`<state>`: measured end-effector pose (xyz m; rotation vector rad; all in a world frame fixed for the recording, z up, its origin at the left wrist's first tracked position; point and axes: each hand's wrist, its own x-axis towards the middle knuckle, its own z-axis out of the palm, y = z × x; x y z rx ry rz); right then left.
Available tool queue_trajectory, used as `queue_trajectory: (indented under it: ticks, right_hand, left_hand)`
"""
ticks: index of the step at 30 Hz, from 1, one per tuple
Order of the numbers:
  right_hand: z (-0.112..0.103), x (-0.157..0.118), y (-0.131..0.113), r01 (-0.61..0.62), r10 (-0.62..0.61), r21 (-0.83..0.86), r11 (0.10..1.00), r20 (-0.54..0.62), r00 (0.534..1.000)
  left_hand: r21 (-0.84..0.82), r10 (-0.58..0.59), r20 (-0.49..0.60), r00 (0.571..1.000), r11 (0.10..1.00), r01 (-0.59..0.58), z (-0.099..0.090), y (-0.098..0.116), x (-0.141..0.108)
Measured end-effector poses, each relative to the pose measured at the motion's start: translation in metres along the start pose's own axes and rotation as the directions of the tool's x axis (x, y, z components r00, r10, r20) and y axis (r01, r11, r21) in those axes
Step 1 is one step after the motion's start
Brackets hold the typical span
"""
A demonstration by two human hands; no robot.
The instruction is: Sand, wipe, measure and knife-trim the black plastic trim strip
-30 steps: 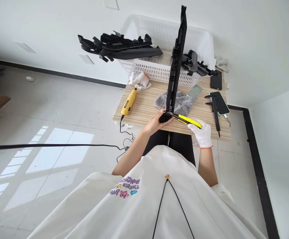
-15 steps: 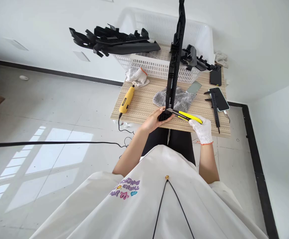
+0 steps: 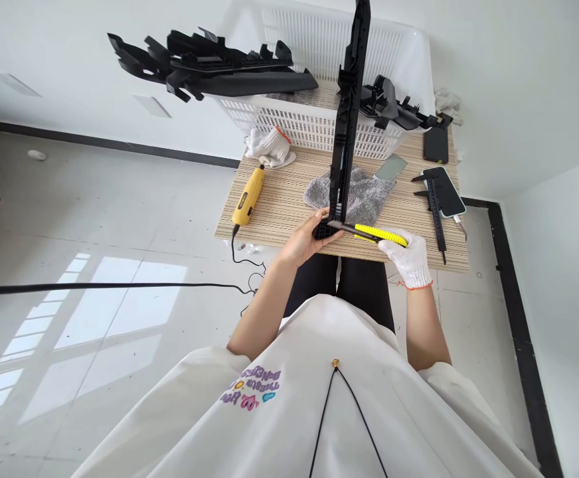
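A long black plastic part (image 3: 346, 126) stands up from the table's front edge, its near end in my bare left hand (image 3: 300, 244). The fingers and thumb wrap round that end. My right hand (image 3: 410, 257), in a white glove, is closed on a yellow utility knife (image 3: 382, 234). The knife points left, and its blade lies at the near end of the black part, beside my left fingertips. A grey cloth (image 3: 369, 196) lies on the table behind the part.
Behind is a white basket (image 3: 309, 129) with more black parts (image 3: 240, 73) across it. A yellow rotary tool (image 3: 248, 198) and a glove (image 3: 272, 146) lie left. Calipers (image 3: 435, 212), a phone (image 3: 446, 192) and a black case (image 3: 435, 145) lie right.
The view has shifted slightly. The knife's blade has moved a little left and down relative to the black part. Both hands keep their holds.
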<state>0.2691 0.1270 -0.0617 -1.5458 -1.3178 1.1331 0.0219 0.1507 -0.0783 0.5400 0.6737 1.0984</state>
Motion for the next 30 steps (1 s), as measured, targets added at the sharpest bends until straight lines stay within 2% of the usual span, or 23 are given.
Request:
queue_trajectory:
  ticks: [2,6,9,13,16,18,21,23,26,30]
  right_hand:
    - [0.0,0.0,0.0,0.019,-0.018,-0.01,1.0,0.048,0.999]
    - [0.002,-0.001,-0.001,0.029,-0.029,0.0,1.0,-0.01,1.0]
    - [0.003,-0.002,-0.002,0.055,-0.053,-0.028,0.998,0.065,0.997]
    - [0.002,-0.002,-0.001,0.027,-0.027,-0.005,1.0,-0.041,0.999]
    - [0.003,0.001,0.002,0.012,-0.012,0.0,1.0,0.032,0.999]
    - [0.004,0.004,0.004,-0.021,0.024,0.069,0.997,-0.049,0.999]
    - [0.005,0.008,0.005,-0.046,0.103,0.249,0.967,-0.217,0.971]
    - [0.006,0.009,0.006,-0.041,0.11,0.296,0.954,-0.219,0.969]
    - [0.005,0.007,0.006,-0.037,0.083,0.252,0.967,-0.171,0.982]
    - [0.005,0.006,0.007,-0.021,0.061,0.239,0.971,-0.164,0.985]
  left_hand:
    - [0.005,-0.01,0.018,1.0,1.0,0.01,0.0,0.0,0.001]
    - [0.008,-0.008,0.002,1.0,1.0,0.008,0.002,0.001,0.001]
    - [0.009,-0.017,0.005,1.0,1.0,0.017,0.003,0.002,0.001]
    - [-0.009,-0.02,-0.019,1.0,1.0,0.019,0.003,0.002,0.0]
    - [0.001,-0.022,-0.018,1.0,1.0,0.022,0.004,0.002,0.0]
    - [0.036,0.019,-0.026,0.999,0.999,-0.018,0.006,0.002,0.0]
    - [0.14,0.088,-0.083,0.993,0.987,-0.075,0.012,0.001,0.003]
    - [0.205,0.12,-0.12,0.986,0.974,-0.094,0.014,-0.001,0.007]
    - [0.245,0.151,-0.153,0.977,0.963,-0.111,0.015,-0.002,0.01]
    - [0.245,0.165,-0.12,0.979,0.96,-0.132,0.014,-0.003,0.011]
